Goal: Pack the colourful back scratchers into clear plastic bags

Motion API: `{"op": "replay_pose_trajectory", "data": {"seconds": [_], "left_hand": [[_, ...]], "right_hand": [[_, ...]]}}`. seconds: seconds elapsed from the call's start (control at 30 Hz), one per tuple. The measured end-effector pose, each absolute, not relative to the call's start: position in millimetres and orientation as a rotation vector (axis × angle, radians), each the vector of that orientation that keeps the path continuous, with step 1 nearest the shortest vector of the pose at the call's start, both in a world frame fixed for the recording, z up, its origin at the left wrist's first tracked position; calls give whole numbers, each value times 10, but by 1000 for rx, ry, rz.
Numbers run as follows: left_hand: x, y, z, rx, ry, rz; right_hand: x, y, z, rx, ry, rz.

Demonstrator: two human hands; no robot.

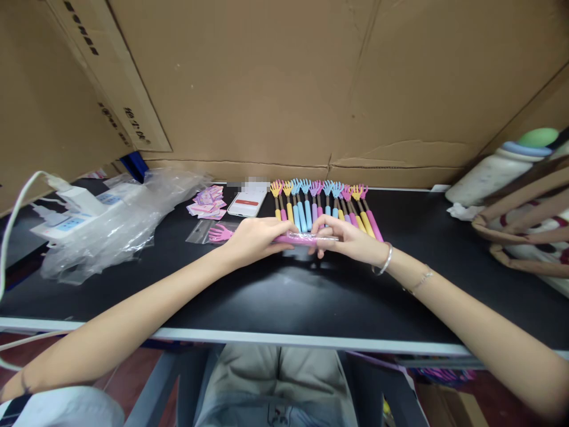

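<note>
A pink back scratcher (pixel 302 239) in a clear plastic bag lies crosswise between my hands, its claw end to the left. My left hand (pixel 255 240) is closed round its middle and hides part of it. At the handle end, the fingers of my right hand (pixel 342 238) pinch the bag and handle. Behind my hands, a row of back scratchers (pixel 306 207) in yellow, blue, purple and pink lies side by side, claws pointing to the back. Small pink printed cards (pixel 208 203) form a loose pile left of a white phone (pixel 248 200).
Clear plastic bags (pixel 120 219) spread over a white power strip (pixel 89 210) at the left. Cardboard (pixel 267 89) walls off the back. On the right stand a white bottle (pixel 493 172) and a brown slatted holder (pixel 524 228). The table's pale front edge (pixel 284 339) runs before my lap.
</note>
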State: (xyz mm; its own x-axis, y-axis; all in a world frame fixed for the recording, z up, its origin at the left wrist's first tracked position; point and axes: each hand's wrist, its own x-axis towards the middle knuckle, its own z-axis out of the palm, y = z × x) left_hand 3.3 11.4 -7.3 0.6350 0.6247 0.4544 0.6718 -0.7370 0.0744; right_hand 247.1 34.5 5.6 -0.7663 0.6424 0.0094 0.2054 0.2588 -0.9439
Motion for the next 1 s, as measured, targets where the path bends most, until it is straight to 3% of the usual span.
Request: {"op": "replay_pose_trajectory", "data": {"seconds": [0.47, 1.0], "left_hand": [[55, 106, -66, -2727, -1059, -816], [-52, 122, 148, -2764, -1496, -679]], "right_hand": [[2412, 261, 52, -725, -2204, 1402], [2475, 375, 105, -870, -2013, 1101]]}}
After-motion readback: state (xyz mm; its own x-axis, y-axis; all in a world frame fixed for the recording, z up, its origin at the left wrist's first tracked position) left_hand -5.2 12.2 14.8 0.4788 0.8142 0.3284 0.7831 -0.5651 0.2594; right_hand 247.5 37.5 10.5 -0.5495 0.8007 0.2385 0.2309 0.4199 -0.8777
